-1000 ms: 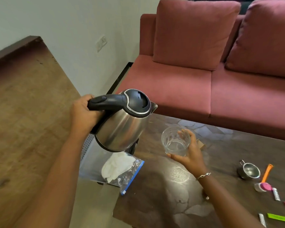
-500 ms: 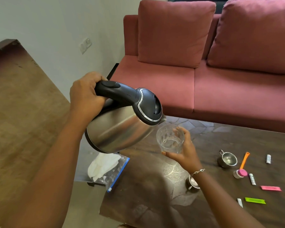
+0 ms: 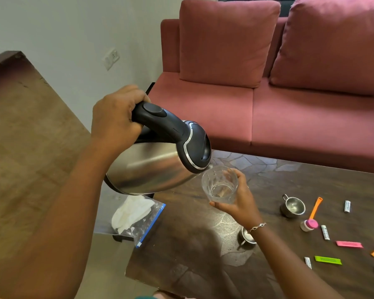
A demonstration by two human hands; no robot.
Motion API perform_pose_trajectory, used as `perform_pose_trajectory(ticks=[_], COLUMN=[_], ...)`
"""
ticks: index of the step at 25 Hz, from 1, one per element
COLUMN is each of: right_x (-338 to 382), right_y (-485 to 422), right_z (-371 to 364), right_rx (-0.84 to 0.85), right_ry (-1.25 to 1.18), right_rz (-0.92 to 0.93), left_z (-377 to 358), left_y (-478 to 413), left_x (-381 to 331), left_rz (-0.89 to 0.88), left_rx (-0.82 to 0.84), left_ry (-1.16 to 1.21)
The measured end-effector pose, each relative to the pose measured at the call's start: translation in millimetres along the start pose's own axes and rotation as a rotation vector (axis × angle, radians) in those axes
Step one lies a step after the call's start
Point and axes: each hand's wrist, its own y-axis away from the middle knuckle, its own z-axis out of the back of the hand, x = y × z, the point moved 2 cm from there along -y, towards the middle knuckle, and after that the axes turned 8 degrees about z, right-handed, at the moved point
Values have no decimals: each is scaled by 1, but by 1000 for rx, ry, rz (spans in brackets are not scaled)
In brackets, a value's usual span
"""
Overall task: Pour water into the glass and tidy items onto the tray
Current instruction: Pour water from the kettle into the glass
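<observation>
Over the table's far-left corner: the left hand [image 3: 115, 117] is clenched round the black handle of the steel kettle [image 3: 151, 169], which is tipped steeply with its spout down and to the right.
Right hand: the right hand [image 3: 243, 203] grasps the glass [image 3: 220, 186] from below and behind, with fingers wrapped round its wall. It holds the glass up off the table [image 3: 192, 266].
Kettle and glass: the spout meets the glass at its left rim but is hidden behind the kettle's lid. No stream can be made out. The glass looks almost empty, with at most a thin layer at the bottom.
Step in hand: the pour, judged to be at its very start. The tidying has not begun.
Next move: a slightly deeper, slow tilt of the kettle, with the glass kept steady under the spout. After that, level the kettle before the water nears the rim and set both down.
Left edge: a zip bag [image 3: 138, 216] holding something white lies beside the table, on a pale surface below the kettle. Whether that surface is the tray cannot be told.
Right half: a steel cup [image 3: 293, 207], a second steel cup [image 3: 246, 238] partly under the right wrist, an orange-handled scoop [image 3: 314, 210], a pink strip [image 3: 349, 244], a green strip [image 3: 328, 260] and small white sachets [image 3: 347, 206] lie scattered, apart from one another.
Beyond the far edge: a red sofa [image 3: 289, 117].
</observation>
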Motion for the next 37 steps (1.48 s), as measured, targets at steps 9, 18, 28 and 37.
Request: perform_pose_trajectory(ticks=[9, 18, 28, 37], right_x=[-8, -13, -14, -18], right_y=[2, 8, 13, 14], right_z=[2, -1, 4, 5], right_rx=[27, 44, 41, 52], right_ry=[5, 3, 5, 1], right_rz=[-3, -6, 2, 3], left_z=[5, 10, 14, 19], left_y=[1, 2, 3, 0], left_x=[-12, -30, -39, -44], left_rz=[-83, -145, -170, -181], left_rx=[14, 11, 23, 26], left_ry=[-87, -172, -221, -265])
